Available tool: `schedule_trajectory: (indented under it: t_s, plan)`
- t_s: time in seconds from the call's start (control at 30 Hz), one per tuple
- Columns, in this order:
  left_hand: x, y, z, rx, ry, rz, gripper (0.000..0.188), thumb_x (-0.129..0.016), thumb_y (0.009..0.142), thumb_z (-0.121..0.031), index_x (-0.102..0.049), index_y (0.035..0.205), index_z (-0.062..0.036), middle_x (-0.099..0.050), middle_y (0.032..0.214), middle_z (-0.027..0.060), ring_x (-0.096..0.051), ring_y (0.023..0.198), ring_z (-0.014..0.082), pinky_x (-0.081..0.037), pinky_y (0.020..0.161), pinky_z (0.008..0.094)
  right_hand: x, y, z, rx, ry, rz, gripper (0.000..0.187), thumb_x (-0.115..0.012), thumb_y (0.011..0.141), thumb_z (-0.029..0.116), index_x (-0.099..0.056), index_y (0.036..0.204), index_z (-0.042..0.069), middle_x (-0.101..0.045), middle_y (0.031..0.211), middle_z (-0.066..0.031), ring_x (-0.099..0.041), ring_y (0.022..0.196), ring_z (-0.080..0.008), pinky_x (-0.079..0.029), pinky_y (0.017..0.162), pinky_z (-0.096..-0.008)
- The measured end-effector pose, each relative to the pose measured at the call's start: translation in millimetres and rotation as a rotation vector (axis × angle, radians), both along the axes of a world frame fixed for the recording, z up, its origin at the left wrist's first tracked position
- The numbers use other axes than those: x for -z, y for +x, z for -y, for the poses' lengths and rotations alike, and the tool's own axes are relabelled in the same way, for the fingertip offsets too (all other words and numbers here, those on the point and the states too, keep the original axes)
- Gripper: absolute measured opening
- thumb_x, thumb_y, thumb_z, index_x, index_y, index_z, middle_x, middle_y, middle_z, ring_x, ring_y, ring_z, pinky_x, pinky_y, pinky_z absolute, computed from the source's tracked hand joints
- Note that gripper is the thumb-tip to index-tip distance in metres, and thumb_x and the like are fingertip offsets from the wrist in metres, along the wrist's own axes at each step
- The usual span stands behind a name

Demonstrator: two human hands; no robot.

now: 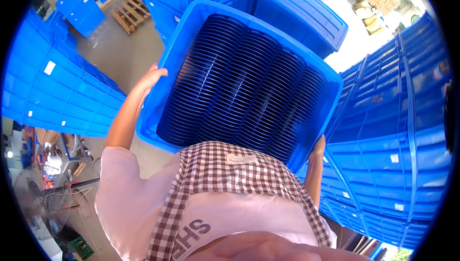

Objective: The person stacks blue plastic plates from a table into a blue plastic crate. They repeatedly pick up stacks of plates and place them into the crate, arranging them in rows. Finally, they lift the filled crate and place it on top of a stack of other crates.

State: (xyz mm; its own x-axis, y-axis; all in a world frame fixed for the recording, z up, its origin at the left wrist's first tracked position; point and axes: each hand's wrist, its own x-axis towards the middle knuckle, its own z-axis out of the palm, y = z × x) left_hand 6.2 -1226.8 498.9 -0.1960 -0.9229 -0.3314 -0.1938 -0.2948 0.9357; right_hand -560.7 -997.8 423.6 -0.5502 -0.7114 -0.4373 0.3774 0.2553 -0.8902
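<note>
Two hands carrying one blue plastic crate (pixel 165 60) of dark round discs (pixel 239 86), held against the chest, off any surface.

Left hand (pixel 152 76) grips the left rim, fingers wrapped over its edge; right hand (pixel 318 147) holds the right rim, fingers mostly hidden, closure cannot be told. Crate looks rigid; the packed, upright rows likely make it heavy, best held at opposite rims. Near wall is hidden by a checked apron (pixel 239 170). Stacked blue crates (pixel 397 131) stand on both sides.
</note>
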Motion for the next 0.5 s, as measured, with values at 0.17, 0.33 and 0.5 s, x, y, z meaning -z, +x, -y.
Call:
schedule_trajectory:
  t_s: [0.17, 0.33, 0.5]
  plan:
    - [38, -45, 92, 0.095, 0.053, -0.031, 0.039, -0.051, 0.07, -0.007, -0.057, 0.107, 0.0016, -0.063, 0.087, 0.0095, -0.059, 0.073, 0.0168, -0.05, 0.065, 0.0295, 13, -18, 13, 0.113, 0.063, 0.022, 0.032, -0.04, 0.09, 0.03, -0.062, 0.096, 0.007, -0.063, 0.087, -0.0077, -0.059, 0.077, -0.0208, -0.05, 0.068, -0.0349]
    - [46, -96, 170, 0.188, 0.082, 0.009, 0.038, -0.051, 0.069, -0.008, -0.056, 0.105, 0.002, -0.061, 0.086, 0.0122, -0.06, 0.071, 0.0205, -0.051, 0.061, 0.0328, 19, -29, 39, 0.194, 0.157, -0.005, 0.031, -0.042, 0.089, 0.03, -0.062, 0.097, 0.007, -0.063, 0.087, -0.0068, -0.059, 0.078, -0.0197, -0.048, 0.072, -0.0338]
    - [64, -139, 225, 0.239, 0.09, 0.072, 0.036, -0.053, 0.069, -0.009, -0.057, 0.103, 0.0018, -0.06, 0.086, 0.0137, -0.06, 0.072, 0.0212, -0.052, 0.062, 0.034, 43, -52, 72, 0.243, 0.201, 0.016, 0.032, -0.043, 0.089, 0.03, -0.063, 0.098, 0.007, -0.064, 0.087, -0.0067, -0.059, 0.081, -0.0191, -0.048, 0.075, -0.0329]
